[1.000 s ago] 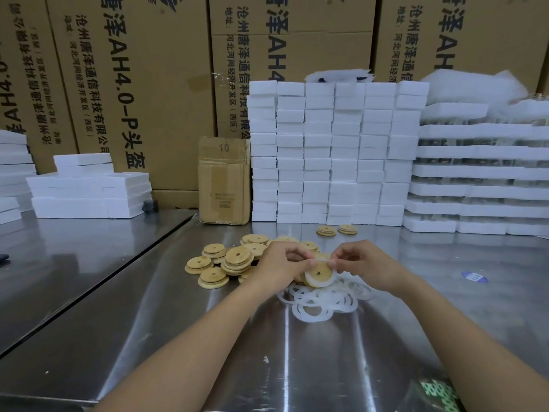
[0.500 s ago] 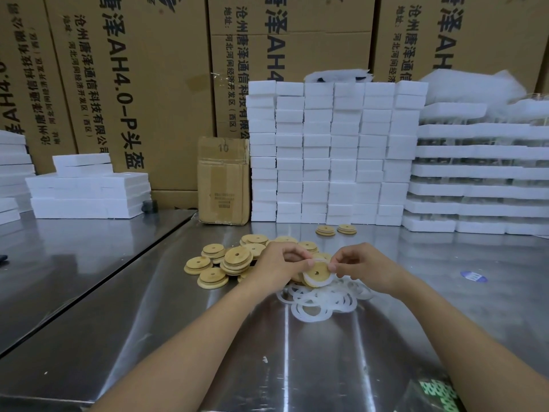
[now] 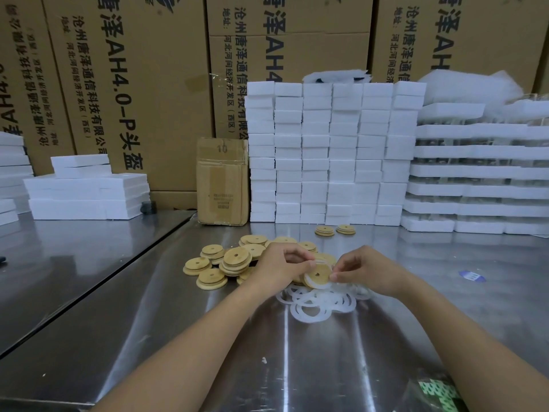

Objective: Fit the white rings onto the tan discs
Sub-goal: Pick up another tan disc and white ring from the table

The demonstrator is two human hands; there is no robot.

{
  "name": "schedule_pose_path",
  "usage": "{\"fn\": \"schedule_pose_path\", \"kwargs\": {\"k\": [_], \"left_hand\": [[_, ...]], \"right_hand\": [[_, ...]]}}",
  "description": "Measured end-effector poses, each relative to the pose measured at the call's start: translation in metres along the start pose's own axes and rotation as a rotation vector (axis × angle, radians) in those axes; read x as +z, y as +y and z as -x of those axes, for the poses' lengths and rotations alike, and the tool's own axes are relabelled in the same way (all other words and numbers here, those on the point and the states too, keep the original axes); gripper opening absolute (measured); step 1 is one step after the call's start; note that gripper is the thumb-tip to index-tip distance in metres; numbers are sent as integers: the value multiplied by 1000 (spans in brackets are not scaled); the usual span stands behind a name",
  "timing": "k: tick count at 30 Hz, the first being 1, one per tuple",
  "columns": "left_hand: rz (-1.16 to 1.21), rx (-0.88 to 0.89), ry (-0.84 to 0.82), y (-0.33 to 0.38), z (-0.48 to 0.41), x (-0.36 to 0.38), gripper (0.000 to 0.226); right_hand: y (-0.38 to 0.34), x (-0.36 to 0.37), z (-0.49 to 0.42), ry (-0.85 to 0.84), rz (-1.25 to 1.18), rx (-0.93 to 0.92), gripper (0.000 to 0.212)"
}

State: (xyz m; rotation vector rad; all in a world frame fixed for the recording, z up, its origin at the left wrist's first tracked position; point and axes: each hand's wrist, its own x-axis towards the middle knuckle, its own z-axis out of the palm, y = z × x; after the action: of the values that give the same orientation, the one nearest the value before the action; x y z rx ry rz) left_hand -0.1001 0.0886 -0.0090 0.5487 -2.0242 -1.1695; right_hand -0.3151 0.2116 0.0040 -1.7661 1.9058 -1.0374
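Note:
A tan disc (image 3: pixel 318 273) with a centre hole is held tilted above the table, a white ring round its edge. My left hand (image 3: pixel 280 264) pinches its left rim. My right hand (image 3: pixel 361 270) pinches the ring at the right rim. Below them lies a loose pile of white rings (image 3: pixel 315 301). A heap of several tan discs (image 3: pixel 234 260) spreads to the left, partly hidden behind my left hand. Two more discs (image 3: pixel 334 230) sit farther back.
The steel table (image 3: pixel 208 337) carries a small cardboard box (image 3: pixel 222 181) and tall stacks of white foam blocks (image 3: pixel 332 153) at the back, foam trays (image 3: pixel 481 179) at right. More foam (image 3: pixel 86 191) lies on the left table. A blue sticker (image 3: pixel 472 275) is at right.
The hands have stayed in place, the fingers shifting slightly round the disc's rim. The disc has tipped a little; the ring sits further round its edge.

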Motion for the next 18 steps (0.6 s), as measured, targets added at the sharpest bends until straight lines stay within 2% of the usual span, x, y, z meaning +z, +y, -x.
{"fn": "schedule_pose_path", "kwargs": {"k": [4,9,14,18], "left_hand": [[-23,25,23,-1,0,1,13],[-29,55,9,-2,1,1,10],[-11,48,-14,-3,1,-3,12],[1,32,-30,-2,-1,-4,11]], "right_hand": [[-7,9,-1,106,131,-100,17],[-13,20,-2,207,46,-200,17],[-13,16,-4,145,-49,-186,13],[-11,10,-3,90,-222,-108,16]]}}
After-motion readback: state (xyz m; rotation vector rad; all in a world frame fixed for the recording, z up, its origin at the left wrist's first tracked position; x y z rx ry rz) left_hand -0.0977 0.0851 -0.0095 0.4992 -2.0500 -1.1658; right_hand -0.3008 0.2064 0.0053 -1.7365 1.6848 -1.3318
